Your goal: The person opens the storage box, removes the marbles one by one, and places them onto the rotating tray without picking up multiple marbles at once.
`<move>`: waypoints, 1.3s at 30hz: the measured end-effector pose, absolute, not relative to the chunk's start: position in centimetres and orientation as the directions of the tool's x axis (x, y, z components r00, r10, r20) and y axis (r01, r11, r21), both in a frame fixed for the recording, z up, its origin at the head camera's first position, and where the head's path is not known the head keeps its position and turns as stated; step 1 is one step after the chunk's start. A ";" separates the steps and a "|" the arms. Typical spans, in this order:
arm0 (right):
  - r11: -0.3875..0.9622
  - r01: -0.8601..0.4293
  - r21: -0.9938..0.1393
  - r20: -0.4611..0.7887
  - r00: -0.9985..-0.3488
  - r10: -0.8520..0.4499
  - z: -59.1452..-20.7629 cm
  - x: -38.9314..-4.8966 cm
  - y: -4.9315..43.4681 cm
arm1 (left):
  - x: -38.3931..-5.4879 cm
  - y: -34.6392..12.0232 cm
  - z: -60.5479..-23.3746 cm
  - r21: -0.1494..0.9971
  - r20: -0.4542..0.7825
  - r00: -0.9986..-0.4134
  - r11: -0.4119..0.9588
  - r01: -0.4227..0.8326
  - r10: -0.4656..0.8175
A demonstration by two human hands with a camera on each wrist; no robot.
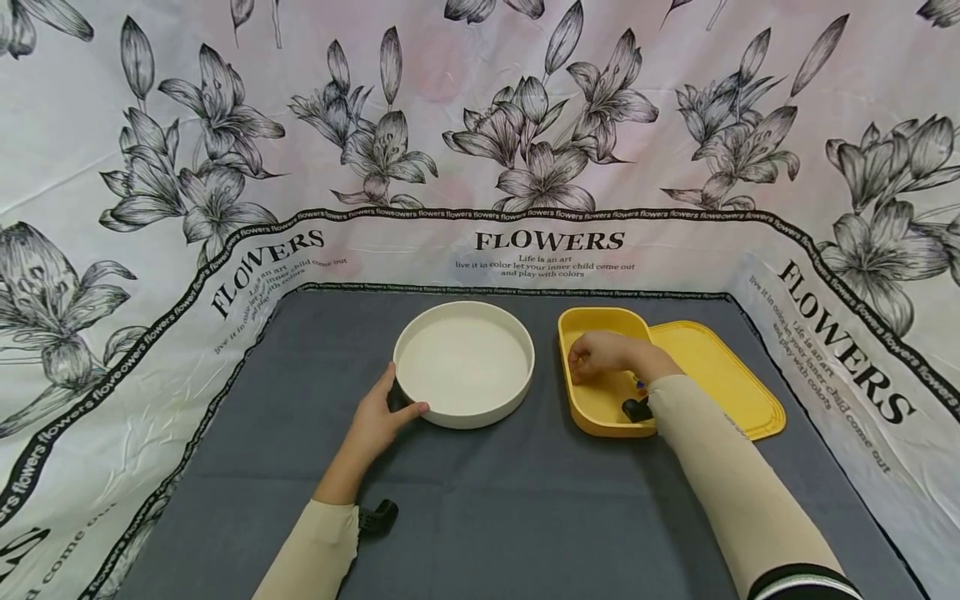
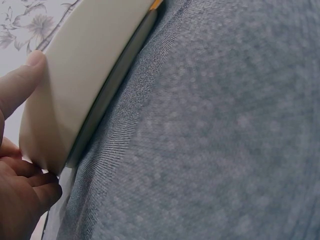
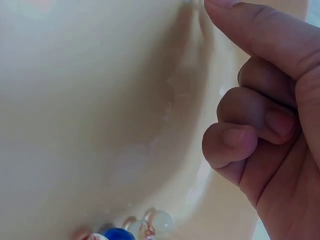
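A round cream dish [image 1: 461,358] with low walls sits in the middle, and my left hand [image 1: 375,417] grips its near-left side. In the left wrist view the thumb [image 2: 36,59] lies against the dish wall while the other fingers curl at its lower edge. My right hand [image 1: 600,354] is down inside a yellow rectangular box [image 1: 611,429], its fingers curled. Close by in the right wrist view lie a blue marble [image 3: 120,234], a clear marble [image 3: 161,220] and other small balls. The thumb tip leaves that frame, so I cannot tell whether it pinches something.
A flat yellow lid [image 1: 720,375] lies right of the box, partly behind the right forearm. Dark grey cloth [image 1: 480,517] covers the table. White flower-printed fabric [image 1: 420,242] rises along the back and both sides. Each wrist carries a small black camera [image 1: 378,518].
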State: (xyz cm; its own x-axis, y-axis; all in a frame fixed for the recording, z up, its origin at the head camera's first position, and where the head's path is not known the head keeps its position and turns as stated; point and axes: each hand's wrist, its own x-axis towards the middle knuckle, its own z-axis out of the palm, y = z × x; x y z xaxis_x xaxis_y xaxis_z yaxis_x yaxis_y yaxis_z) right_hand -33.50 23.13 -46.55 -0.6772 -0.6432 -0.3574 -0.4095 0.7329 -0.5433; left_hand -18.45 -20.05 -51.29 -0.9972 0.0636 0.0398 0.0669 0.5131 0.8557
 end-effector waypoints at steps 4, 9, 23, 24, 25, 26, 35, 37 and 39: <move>0.742 -0.392 -0.544 -0.331 -0.712 -0.619 -45.8 -33.3 23.6 | -18.5 -19.8 -51.4 0.861 0.039 -0.997 0.504 0.068 0.068; 0.754 -0.382 -0.534 -0.298 -0.750 -0.590 -44.8 -33.0 24.0 | -18.4 -19.9 -51.5 0.855 0.050 -0.997 0.513 0.075 0.062; 0.740 -0.360 -0.568 -0.150 -0.839 -0.523 -40.9 -31.6 23.9 | -18.6 -20.3 -51.5 0.855 0.047 -0.996 0.512 0.080 0.077; 0.734 -0.363 -0.574 -0.129 -0.846 -0.518 -40.4 -31.6 23.8 | -18.7 -20.2 -51.4 0.856 0.053 -0.996 0.510 0.082 0.071; 0.727 -0.365 -0.581 -0.106 -0.852 -0.512 -40.1 -31.4 23.8 | -18.8 -20.2 -51.3 0.855 0.063 -0.996 0.511 0.090 0.069; 0.721 -0.371 -0.586 -0.084 -0.857 -0.509 -39.7 -31.2 23.7 | -18.8 -20.1 -51.2 0.852 0.063 -0.996 0.516 0.089 0.068; 0.680 -0.432 -0.592 0.034 -0.857 -0.514 -38.0 -29.1 21.8 | -18.8 -20.1 -51.2 0.831 0.039 -0.996 0.551 0.080 0.085; 0.673 -0.452 -0.586 0.058 -0.851 -0.521 -37.7 -28.8 21.1 | -18.6 -20.2 -51.3 0.832 0.044 -0.995 0.549 0.083 0.084; 0.671 -0.471 -0.572 0.072 -0.844 -0.531 -37.5 -28.4 20.5 | -18.5 -20.1 -51.4 0.835 0.043 -0.995 0.543 0.083 0.086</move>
